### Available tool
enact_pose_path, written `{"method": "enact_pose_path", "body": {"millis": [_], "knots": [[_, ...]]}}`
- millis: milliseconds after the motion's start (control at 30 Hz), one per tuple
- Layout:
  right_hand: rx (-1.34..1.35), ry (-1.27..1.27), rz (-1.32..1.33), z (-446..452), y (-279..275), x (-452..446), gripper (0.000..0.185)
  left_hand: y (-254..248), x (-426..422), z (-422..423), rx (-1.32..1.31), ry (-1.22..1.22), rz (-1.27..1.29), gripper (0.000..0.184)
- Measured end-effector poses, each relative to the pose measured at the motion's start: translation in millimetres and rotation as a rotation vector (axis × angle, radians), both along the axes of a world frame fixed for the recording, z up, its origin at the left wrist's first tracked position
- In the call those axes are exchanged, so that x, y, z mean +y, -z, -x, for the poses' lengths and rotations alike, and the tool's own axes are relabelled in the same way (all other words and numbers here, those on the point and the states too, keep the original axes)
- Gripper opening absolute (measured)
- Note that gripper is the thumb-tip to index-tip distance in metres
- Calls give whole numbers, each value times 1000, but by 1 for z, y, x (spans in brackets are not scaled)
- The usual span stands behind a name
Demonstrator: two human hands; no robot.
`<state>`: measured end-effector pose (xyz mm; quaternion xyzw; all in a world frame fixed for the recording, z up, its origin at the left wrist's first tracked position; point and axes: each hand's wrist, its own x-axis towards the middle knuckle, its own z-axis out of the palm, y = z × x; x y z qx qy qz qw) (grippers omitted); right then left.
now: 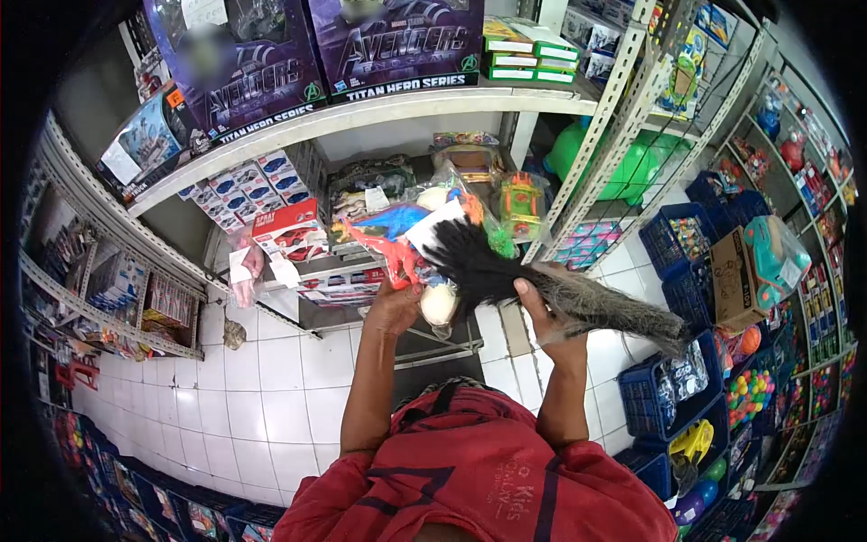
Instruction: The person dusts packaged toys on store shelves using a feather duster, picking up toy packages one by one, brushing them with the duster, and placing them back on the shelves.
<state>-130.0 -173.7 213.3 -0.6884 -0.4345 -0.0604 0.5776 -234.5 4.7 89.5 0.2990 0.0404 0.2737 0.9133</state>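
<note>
My left hand (394,307) is closed on a clear-bagged set of toy dinosaurs (402,253), at its lower edge. A red dinosaur, a blue one and white eggs show through the plastic, with a white paper label on top. My right hand (542,318) grips a feather duster (596,307) with black feathers at one end and grey-brown ones at the other. The black feathers lie against the bag and cover its right side. Behind the bag, a yellow-and-red toy pack (521,206) sits on the lower shelf.
Avengers boxes (397,45) stand on the upper metal shelf (361,110) above my hands. A red spray car box (291,230) is on the lower shelf to the left. Perforated uprights (591,126) rise at the right. Blue crates (664,397) of toys line the tiled floor (289,366).
</note>
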Motion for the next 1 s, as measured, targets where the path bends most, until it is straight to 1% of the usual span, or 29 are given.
{"method": "enact_pose_path", "body": {"millis": [33, 133, 167, 267, 300, 400, 433, 533, 567, 667, 700, 767, 800, 833, 867, 900, 933, 967, 1000], "knots": [[16, 47, -16, 1, 0, 1, 16, -2, -2, -1, 5, 3, -9, 64], [51, 65, 128, 1, -3, 3, 16, 11, 5, -3, 29, 16, -73, 66], [-70, 26, 14, 0, 3, 4, 17, 11, 4, -1, 7, 4, -74, 68], [-50, 9, 125, 2, 1, -1, 17, 7, 3, 0, -11, 37, -8, 68], [-72, 53, 48, 3, -2, 1, 17, 6, 3, -1, 30, 28, 6, 70], [-142, 39, 10, -3, 7, 6, 16, 9, 4, -1, 66, -3, -89, 72], [-240, -12, 50, -3, 3, 4, 16, 3, 1, -1, 66, -20, -95, 75], [-311, -96, 101, -3, -1, -2, 16, -9, -4, -1, 76, -33, -60, 74], [-288, -51, 162, 1, -6, -2, 14, -6, -3, -2, 78, -42, -71, 73], [-333, -135, -31, -3, 5, 8, 16, 4, 2, -6, 109, -50, -81, 70], [-339, -163, -92, -2, 7, 12, 19, 5, 1, -6, 108, -64, -81, 65], [-384, -187, -1, 7, 9, 19, 20, -11, -7, -8, 108, -88, -83, 56], [-407, -197, 44, 10, 11, 21, 20, -11, -5, -9, 113, -59, -50, 50], [-456, -237, 157, 8, 20, 24, 25, -9, -2, -7, 120, -32, -18, 46], [-477, -246, 186, 8, 24, 28, 29, -7, 2, -6, 127, -6, 14, 41], [-499, -255, 214, 9, 27, 33, 34, -4, 5, -6, 262, -114, -65, 33], [-522, -265, 244, 11, 28, 37, 39, -7, 4, -6, 263, -92, -63, 35], [-477, -298, 267, 14, 26, 39, 40, -13, 2, -5, 265, -69, -59, 38], [-476, -275, 251, 16, 28, 43, 40, -16, 1, -5, 267, -47, -56, 41]]}}
